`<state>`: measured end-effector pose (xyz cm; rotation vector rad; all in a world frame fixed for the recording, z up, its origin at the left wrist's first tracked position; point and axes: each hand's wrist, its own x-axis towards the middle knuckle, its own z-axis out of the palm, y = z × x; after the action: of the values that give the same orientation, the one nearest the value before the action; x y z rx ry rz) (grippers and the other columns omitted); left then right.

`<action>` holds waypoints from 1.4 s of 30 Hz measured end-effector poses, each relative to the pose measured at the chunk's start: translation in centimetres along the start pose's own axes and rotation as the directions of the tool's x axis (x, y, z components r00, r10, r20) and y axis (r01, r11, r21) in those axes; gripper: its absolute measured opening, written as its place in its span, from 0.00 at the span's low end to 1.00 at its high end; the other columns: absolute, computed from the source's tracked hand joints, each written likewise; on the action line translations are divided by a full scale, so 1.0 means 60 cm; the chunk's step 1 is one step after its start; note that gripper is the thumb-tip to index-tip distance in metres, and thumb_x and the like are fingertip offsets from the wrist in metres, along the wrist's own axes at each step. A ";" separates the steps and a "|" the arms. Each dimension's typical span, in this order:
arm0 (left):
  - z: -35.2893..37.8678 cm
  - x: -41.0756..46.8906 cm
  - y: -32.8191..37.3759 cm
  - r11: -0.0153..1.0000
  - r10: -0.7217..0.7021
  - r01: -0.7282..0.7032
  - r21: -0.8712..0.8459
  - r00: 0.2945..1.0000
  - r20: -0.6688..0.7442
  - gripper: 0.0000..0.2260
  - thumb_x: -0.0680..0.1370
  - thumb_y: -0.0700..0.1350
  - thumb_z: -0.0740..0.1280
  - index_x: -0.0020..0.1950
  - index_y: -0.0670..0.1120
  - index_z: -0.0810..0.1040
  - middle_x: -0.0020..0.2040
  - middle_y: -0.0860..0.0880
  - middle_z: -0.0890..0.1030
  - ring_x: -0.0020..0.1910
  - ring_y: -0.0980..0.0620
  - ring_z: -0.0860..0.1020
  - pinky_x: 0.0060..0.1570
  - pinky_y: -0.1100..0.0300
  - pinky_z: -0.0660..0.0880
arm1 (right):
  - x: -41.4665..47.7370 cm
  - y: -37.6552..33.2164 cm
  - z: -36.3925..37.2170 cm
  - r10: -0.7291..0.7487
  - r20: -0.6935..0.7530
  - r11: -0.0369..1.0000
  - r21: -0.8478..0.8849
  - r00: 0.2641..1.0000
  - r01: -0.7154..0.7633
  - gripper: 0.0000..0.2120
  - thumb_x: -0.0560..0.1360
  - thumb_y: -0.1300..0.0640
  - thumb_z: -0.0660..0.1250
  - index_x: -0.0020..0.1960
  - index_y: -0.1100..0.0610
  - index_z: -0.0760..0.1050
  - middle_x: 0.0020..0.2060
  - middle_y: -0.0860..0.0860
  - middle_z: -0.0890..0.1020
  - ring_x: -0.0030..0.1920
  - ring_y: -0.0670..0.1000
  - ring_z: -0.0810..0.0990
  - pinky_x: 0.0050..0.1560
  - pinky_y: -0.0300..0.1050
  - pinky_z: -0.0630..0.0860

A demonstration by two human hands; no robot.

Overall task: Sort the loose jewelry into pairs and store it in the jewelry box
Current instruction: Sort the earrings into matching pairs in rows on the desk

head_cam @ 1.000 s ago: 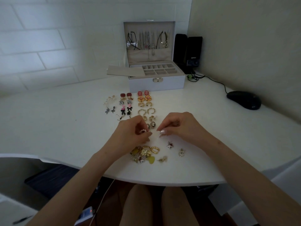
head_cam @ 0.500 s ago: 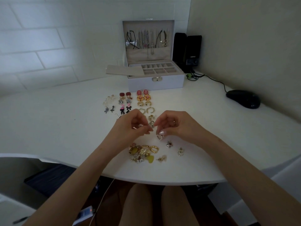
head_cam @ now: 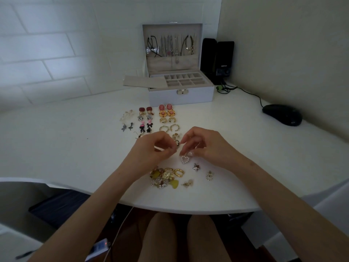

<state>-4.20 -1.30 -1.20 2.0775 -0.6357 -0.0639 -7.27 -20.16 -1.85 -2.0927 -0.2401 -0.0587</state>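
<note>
Pinching seemingly pearl-beaded heart (head_cam: pixel 185 159): right hand (head_cam: pixel 205 146).

Left side: open surface (head_cam: pixel 66 140) gives wide passage.
Way to jewelry box (head_cam: pixel 181 96): sorted pairs (head_cam: pixel 156 120) lie across it.
Right corner: mouse (head_cam: pixel 282 114) and speakers (head_cam: pixel 217 59) stand there.
Near edge: loose pile (head_cam: pixel 166 176).

Single head cam; looks fwd + down over white table (head_cam: pixel 75 148); close above hands; wide-angle.
</note>
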 end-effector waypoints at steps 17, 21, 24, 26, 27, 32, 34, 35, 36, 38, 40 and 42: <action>0.012 0.013 0.001 0.985 -0.067 0.061 0.159 0.997 0.034 0.04 0.75 0.44 0.68 0.47 0.48 0.81 0.38 0.55 0.82 0.38 0.57 0.80 0.43 0.62 0.78 | 0.001 0.007 0.003 -0.039 -0.081 0.994 -0.109 0.996 0.030 0.16 0.68 0.71 0.69 0.48 0.52 0.77 0.41 0.48 0.83 0.42 0.46 0.80 0.43 0.33 0.75; 0.012 0.020 -0.002 0.972 -0.049 0.039 0.232 0.998 0.038 0.05 0.75 0.43 0.68 0.50 0.47 0.81 0.40 0.53 0.81 0.39 0.58 0.78 0.43 0.66 0.75 | 0.001 0.006 0.002 -0.040 -0.113 0.992 -0.122 0.993 0.026 0.17 0.69 0.71 0.69 0.44 0.49 0.76 0.42 0.49 0.82 0.41 0.45 0.79 0.42 0.31 0.75; 0.015 0.023 -0.004 0.962 -0.032 0.028 0.272 0.999 0.010 0.05 0.74 0.44 0.69 0.49 0.47 0.81 0.39 0.55 0.79 0.39 0.59 0.77 0.41 0.68 0.73 | 0.000 0.006 0.002 -0.033 -0.125 0.989 -0.145 0.992 0.015 0.14 0.69 0.69 0.69 0.44 0.51 0.78 0.42 0.49 0.82 0.40 0.42 0.77 0.41 0.29 0.72; 0.018 0.024 -0.006 0.952 -0.016 0.016 0.306 1.000 -0.004 0.04 0.74 0.44 0.69 0.49 0.48 0.80 0.38 0.58 0.77 0.38 0.61 0.75 0.39 0.70 0.71 | 0.000 0.008 0.001 -0.040 -0.127 0.986 -0.166 0.991 0.019 0.11 0.70 0.68 0.69 0.44 0.52 0.79 0.41 0.49 0.81 0.40 0.43 0.77 0.41 0.29 0.72; 0.020 0.024 -0.007 0.945 -0.002 0.005 0.326 1.000 -0.009 0.05 0.74 0.45 0.69 0.49 0.48 0.80 0.39 0.58 0.77 0.38 0.62 0.75 0.39 0.71 0.70 | 0.000 0.009 0.001 -0.044 -0.128 0.985 -0.172 0.991 0.022 0.10 0.70 0.67 0.70 0.44 0.52 0.79 0.40 0.49 0.81 0.39 0.43 0.76 0.41 0.29 0.71; 0.017 0.014 -0.009 0.923 0.102 -0.070 0.378 0.993 -0.065 0.03 0.74 0.45 0.69 0.47 0.50 0.77 0.44 0.55 0.76 0.39 0.60 0.75 0.41 0.67 0.72 | 0.000 0.009 0.002 -0.058 -0.106 0.986 -0.160 0.993 0.040 0.06 0.69 0.61 0.73 0.41 0.52 0.80 0.40 0.49 0.79 0.38 0.42 0.75 0.41 0.30 0.71; 0.010 0.007 -0.008 0.917 0.144 -0.105 0.384 0.987 -0.074 0.03 0.74 0.44 0.69 0.44 0.50 0.76 0.43 0.55 0.77 0.39 0.59 0.75 0.41 0.64 0.73 | 0.001 0.011 0.003 -0.070 -0.090 0.985 -0.165 0.994 0.054 0.07 0.69 0.63 0.73 0.41 0.51 0.80 0.40 0.49 0.79 0.38 0.41 0.75 0.42 0.30 0.71; 0.006 0.005 -0.007 0.914 0.157 -0.121 0.388 0.986 -0.062 0.03 0.74 0.43 0.69 0.43 0.50 0.75 0.42 0.55 0.77 0.39 0.59 0.75 0.41 0.63 0.73 | 0.002 0.013 0.003 -0.078 -0.090 0.983 -0.174 0.993 0.061 0.09 0.69 0.65 0.72 0.41 0.51 0.80 0.40 0.48 0.79 0.38 0.41 0.75 0.42 0.30 0.71; 0.004 0.003 -0.007 0.911 0.161 -0.132 0.391 0.986 -0.040 0.04 0.74 0.43 0.69 0.42 0.50 0.75 0.41 0.55 0.77 0.39 0.59 0.75 0.41 0.63 0.73 | 0.002 0.015 0.003 -0.084 -0.091 0.981 -0.184 0.992 0.067 0.11 0.69 0.67 0.71 0.41 0.51 0.80 0.40 0.48 0.79 0.39 0.41 0.75 0.42 0.30 0.71; 0.004 0.001 -0.009 0.902 0.150 -0.141 0.408 0.989 0.009 0.04 0.73 0.45 0.69 0.41 0.51 0.75 0.41 0.56 0.76 0.39 0.60 0.74 0.41 0.65 0.72 | 0.002 0.018 0.002 -0.089 -0.091 0.978 -0.195 0.992 0.070 0.13 0.69 0.69 0.70 0.41 0.51 0.80 0.40 0.46 0.80 0.40 0.41 0.76 0.43 0.30 0.71; 0.008 0.002 -0.011 0.888 0.142 -0.144 0.436 0.989 0.037 0.05 0.73 0.47 0.70 0.41 0.53 0.75 0.40 0.58 0.74 0.39 0.60 0.73 0.39 0.67 0.70 | 0.002 0.018 0.002 -0.088 -0.090 0.977 -0.201 0.992 0.068 0.13 0.69 0.69 0.70 0.41 0.51 0.80 0.40 0.45 0.80 0.40 0.42 0.77 0.44 0.31 0.72; 0.014 0.003 -0.013 0.881 0.138 -0.144 0.451 0.989 0.048 0.04 0.73 0.49 0.70 0.42 0.53 0.75 0.40 0.59 0.72 0.39 0.60 0.73 0.40 0.66 0.70 | 0.002 0.018 0.002 -0.101 -0.093 0.976 -0.201 0.991 0.080 0.12 0.69 0.69 0.69 0.42 0.52 0.80 0.40 0.44 0.80 0.41 0.42 0.78 0.45 0.32 0.74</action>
<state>-3.93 -1.69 -2.24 2.4724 -0.8747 0.1712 -6.92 -20.54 -2.81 -2.2667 -0.2763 -0.2540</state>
